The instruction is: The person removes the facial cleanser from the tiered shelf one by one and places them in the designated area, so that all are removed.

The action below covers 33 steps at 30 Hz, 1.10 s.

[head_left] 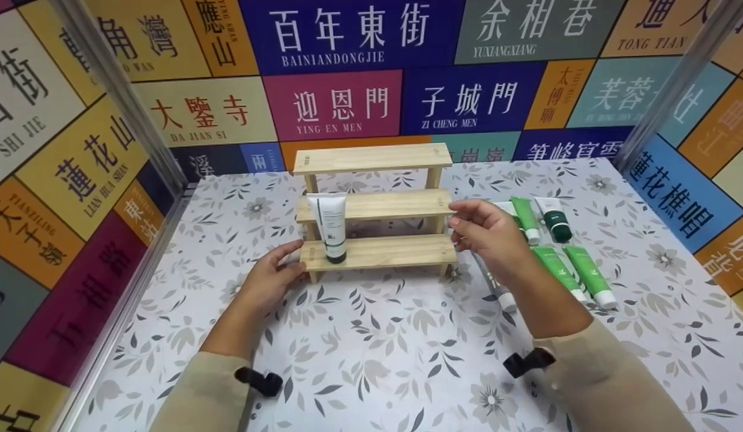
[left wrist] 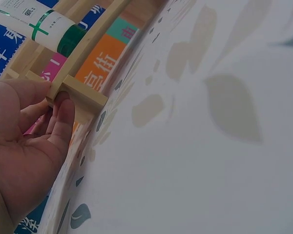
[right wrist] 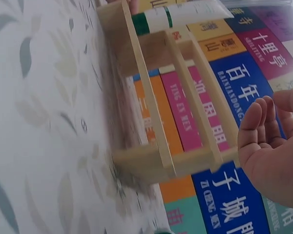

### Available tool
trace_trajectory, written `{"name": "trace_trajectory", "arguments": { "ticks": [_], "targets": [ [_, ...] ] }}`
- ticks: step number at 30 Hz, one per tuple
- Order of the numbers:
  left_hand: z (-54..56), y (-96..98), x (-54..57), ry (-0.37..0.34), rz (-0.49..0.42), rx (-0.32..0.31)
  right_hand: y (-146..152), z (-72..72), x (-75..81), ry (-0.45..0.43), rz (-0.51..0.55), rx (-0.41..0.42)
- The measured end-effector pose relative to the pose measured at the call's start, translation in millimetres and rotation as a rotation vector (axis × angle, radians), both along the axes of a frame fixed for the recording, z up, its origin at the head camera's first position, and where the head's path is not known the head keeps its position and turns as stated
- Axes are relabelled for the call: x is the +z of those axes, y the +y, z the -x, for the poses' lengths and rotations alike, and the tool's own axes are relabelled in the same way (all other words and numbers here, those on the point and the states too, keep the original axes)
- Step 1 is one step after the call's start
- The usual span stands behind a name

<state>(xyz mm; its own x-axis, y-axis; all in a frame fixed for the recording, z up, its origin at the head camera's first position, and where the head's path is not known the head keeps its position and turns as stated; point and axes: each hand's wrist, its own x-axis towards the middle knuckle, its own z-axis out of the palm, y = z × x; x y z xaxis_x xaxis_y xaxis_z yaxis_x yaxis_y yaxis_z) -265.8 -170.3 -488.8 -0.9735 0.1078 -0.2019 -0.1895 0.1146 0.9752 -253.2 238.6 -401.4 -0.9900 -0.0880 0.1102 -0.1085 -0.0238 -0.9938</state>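
Observation:
A three-tier wooden display rack (head_left: 374,207) stands on the table. One white tube (head_left: 331,225) with a dark green cap stands cap-down on the left part of its lowest tier. My left hand (head_left: 274,276) pinches the left end of that lowest board. The left wrist view shows the thumb and fingers of the left hand (left wrist: 34,131) on either side of the board's end. Beside the right end of the middle tier is my right hand (head_left: 488,231), fingers loosely bent. Nothing shows in the right hand (right wrist: 273,141) in its wrist view; contact with the rack cannot be told.
Right of the rack lie several tubes: two green ones in front (head_left: 589,276), a green one (head_left: 526,220) and a white one with a dark green cap (head_left: 553,219) behind. Another tube (head_left: 503,295) is partly hidden by my right hand. Sign-printed panels (head_left: 347,102) enclose the table.

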Motion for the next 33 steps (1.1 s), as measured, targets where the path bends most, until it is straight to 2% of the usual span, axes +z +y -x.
{"name": "trace_trajectory", "arguments": {
  "ticks": [6,14,19,33],
  "targets": [
    [0.6,1.2,-0.8,0.009,-0.015,-0.002,-29.3,2.2,-2.8,0.001,0.022,0.03],
    [0.3,-0.4,0.0,0.006,0.02,-0.013,-64.1,4.5,-2.2,-0.005,0.061,0.089],
    [0.8,0.1,0.3,-0.003,0.031,-0.008,-78.9,8.2,-2.3,-0.012,0.082,0.116],
    [0.9,-0.6,0.3,0.01,0.056,-0.009,-113.4,24.5,-12.8,0.038,0.092,0.146]
  ]
}}
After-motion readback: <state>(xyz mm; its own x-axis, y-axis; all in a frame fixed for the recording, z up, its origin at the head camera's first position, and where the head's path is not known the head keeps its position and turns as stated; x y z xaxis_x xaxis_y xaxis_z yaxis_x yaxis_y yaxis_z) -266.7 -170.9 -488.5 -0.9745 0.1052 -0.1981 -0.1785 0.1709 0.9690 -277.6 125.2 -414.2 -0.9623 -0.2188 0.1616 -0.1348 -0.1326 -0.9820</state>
